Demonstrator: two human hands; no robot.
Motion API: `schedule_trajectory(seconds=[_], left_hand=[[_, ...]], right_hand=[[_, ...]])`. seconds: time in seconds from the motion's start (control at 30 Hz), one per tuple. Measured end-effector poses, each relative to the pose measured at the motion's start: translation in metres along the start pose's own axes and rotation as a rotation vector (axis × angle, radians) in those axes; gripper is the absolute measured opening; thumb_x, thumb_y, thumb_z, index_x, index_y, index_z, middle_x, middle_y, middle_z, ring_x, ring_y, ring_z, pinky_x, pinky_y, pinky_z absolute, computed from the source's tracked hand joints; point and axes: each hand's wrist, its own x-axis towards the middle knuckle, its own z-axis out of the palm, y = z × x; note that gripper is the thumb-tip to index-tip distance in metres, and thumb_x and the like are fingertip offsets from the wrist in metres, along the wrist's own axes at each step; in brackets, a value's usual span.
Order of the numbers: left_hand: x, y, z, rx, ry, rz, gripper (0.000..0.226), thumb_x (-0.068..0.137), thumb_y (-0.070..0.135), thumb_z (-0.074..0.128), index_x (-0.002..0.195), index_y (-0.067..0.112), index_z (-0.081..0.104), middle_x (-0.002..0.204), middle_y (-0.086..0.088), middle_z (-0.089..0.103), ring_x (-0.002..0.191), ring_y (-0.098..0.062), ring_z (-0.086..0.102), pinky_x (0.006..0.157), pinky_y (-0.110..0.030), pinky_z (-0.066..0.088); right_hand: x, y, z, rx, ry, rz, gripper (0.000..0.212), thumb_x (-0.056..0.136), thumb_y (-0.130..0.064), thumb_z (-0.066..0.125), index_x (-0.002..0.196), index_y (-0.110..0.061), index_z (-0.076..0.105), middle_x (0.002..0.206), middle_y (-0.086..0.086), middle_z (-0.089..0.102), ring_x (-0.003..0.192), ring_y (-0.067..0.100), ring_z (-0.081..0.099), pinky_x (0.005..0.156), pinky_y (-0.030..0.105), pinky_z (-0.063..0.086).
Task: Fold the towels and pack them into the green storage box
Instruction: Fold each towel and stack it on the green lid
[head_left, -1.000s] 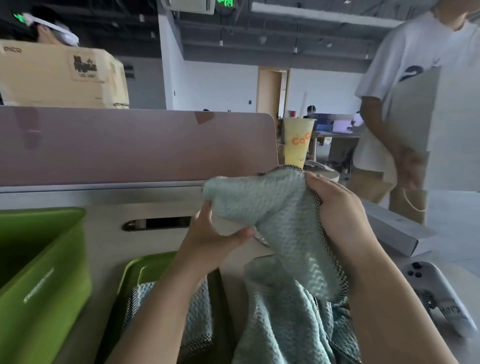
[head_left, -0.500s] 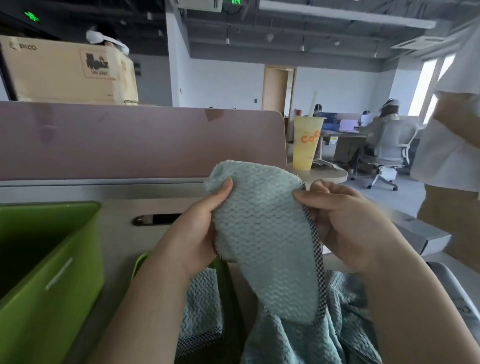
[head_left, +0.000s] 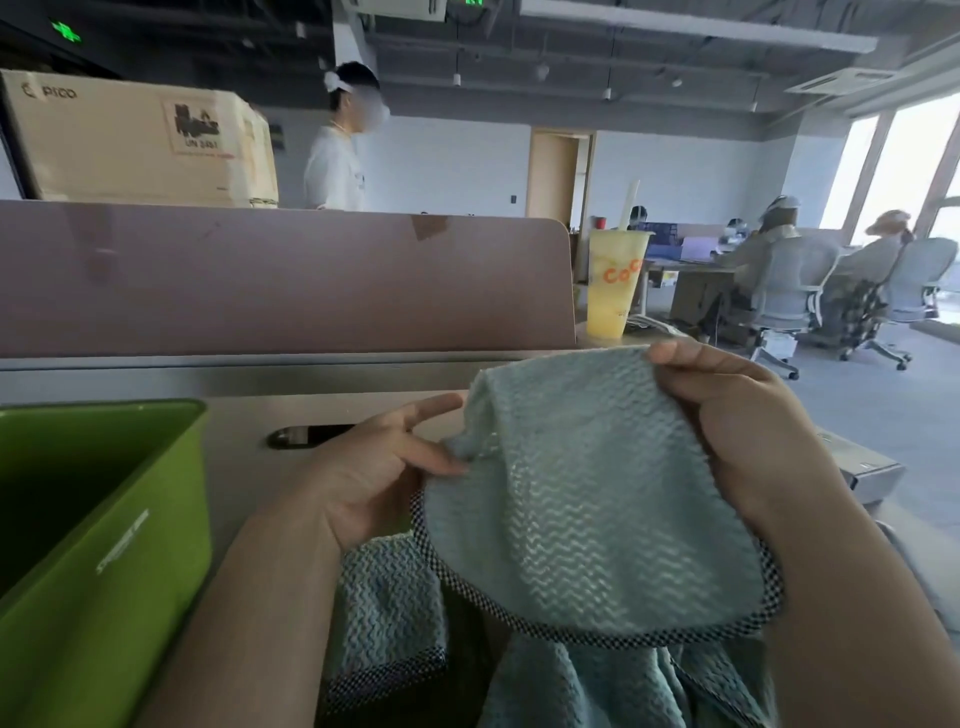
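A pale green waffle-weave towel (head_left: 582, 499) with a black-and-white checked border hangs in the air in front of me, held by both hands. My left hand (head_left: 374, 467) pinches its left edge between thumb and fingers. My right hand (head_left: 737, 431) grips its upper right edge, fingers curled over the top. The green storage box (head_left: 130, 545) stands open at the left on the desk, its inside dark. Another towel of the same kind (head_left: 389, 613) lies below my hands, and more towel fabric (head_left: 597, 686) is bunched under the held one.
A mauve desk partition (head_left: 285, 280) runs across behind the desk, with a cable slot (head_left: 306, 435) in the desk surface. A yellow drink cup (head_left: 615, 280) stands at the right end. A cardboard box (head_left: 140, 140) sits behind the partition. People stand and sit in the office beyond.
The towel has spread wider between my hands and its checked hem now hangs in a curve. My left hand shifted from holding the top corner to pinching the left edge. The camera view turned right.
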Motion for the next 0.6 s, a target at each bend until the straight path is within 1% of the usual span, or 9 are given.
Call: schedule_trajectory(seconds=[0.1,0.2,0.27,0.33,0.37,0.4,0.47,0.53,0.6], left_hand=[[0.002,-0.001,-0.006,-0.004,0.01,-0.046,0.067,0.07,-0.023,0.041,0.122,0.015,0.056,0.104,-0.019,0.068,0.092,-0.034,0.065,0.068,-0.036,0.051],[0.003,-0.001,-0.01,-0.038,0.037,-0.04,0.06,0.073,-0.021,0.031,0.119,0.011,0.053,0.096,-0.016,0.063,0.081,-0.029,0.059,0.061,-0.034,0.046],[0.006,-0.002,-0.015,-0.081,0.08,0.002,0.052,0.079,-0.019,0.032,0.117,0.01,0.054,0.1,-0.019,0.059,0.078,-0.025,0.057,0.058,-0.033,0.049],[0.009,-0.002,-0.019,-0.166,0.135,0.029,0.041,0.088,-0.015,0.036,0.113,0.011,0.056,0.108,-0.023,0.059,0.079,-0.024,0.061,0.054,-0.027,0.056],[0.01,-0.002,-0.02,-0.183,0.167,0.043,0.037,0.09,-0.013,0.038,0.112,0.011,0.056,0.105,-0.023,0.061,0.076,-0.022,0.063,0.051,-0.023,0.056],[0.01,-0.002,-0.019,-0.173,0.205,0.056,0.033,0.092,-0.011,0.04,0.109,0.011,0.056,0.097,-0.02,0.064,0.069,-0.019,0.065,0.049,-0.02,0.055],[0.011,-0.004,-0.017,-0.126,0.279,0.104,0.027,0.094,-0.009,0.042,0.1,0.012,0.058,0.08,-0.012,0.065,0.057,-0.013,0.064,0.046,-0.017,0.053],[0.011,-0.005,-0.015,-0.082,0.333,0.139,0.025,0.095,-0.008,0.043,0.094,0.012,0.058,0.076,-0.008,0.061,0.06,-0.013,0.059,0.046,-0.015,0.051],[0.011,-0.007,-0.016,-0.044,0.353,0.133,0.023,0.095,-0.005,0.045,0.093,0.012,0.06,0.079,-0.008,0.061,0.064,-0.013,0.057,0.045,-0.016,0.049]], right_hand=[[-0.001,-0.003,-0.004,-0.026,0.04,-0.02,0.046,0.09,0.005,0.048,0.059,-0.016,0.075,0.064,0.0,0.074,0.052,0.012,0.068,0.048,0.02,0.054],[-0.003,-0.005,-0.009,-0.079,0.067,-0.04,0.043,0.09,0.004,0.049,0.065,-0.016,0.077,0.069,-0.001,0.076,0.057,0.011,0.07,0.051,0.02,0.055],[-0.003,-0.006,-0.013,-0.091,0.085,-0.031,0.043,0.091,0.003,0.049,0.066,-0.017,0.078,0.074,-0.002,0.077,0.062,0.012,0.071,0.056,0.021,0.057],[-0.002,-0.007,-0.015,-0.092,0.105,-0.018,0.041,0.091,0.002,0.049,0.068,-0.016,0.078,0.083,0.001,0.078,0.072,0.017,0.072,0.067,0.027,0.058],[-0.002,-0.007,-0.016,-0.094,0.108,-0.016,0.039,0.09,0.003,0.05,0.069,-0.014,0.078,0.086,0.003,0.078,0.076,0.02,0.071,0.071,0.03,0.057],[-0.002,-0.008,-0.016,-0.1,0.104,-0.016,0.038,0.089,0.004,0.051,0.068,-0.014,0.077,0.087,0.004,0.077,0.079,0.021,0.07,0.074,0.031,0.056],[-0.003,-0.008,-0.016,-0.122,0.086,-0.01,0.033,0.086,0.005,0.055,0.069,-0.013,0.077,0.082,0.005,0.077,0.078,0.022,0.067,0.079,0.033,0.054],[-0.005,-0.008,-0.015,-0.141,0.068,0.0,0.03,0.083,0.007,0.058,0.07,-0.013,0.077,0.073,0.003,0.074,0.073,0.021,0.066,0.077,0.032,0.053],[-0.005,-0.008,-0.014,-0.152,0.067,0.004,0.028,0.081,0.007,0.06,0.071,-0.012,0.077,0.071,0.003,0.074,0.073,0.022,0.066,0.077,0.032,0.054]])
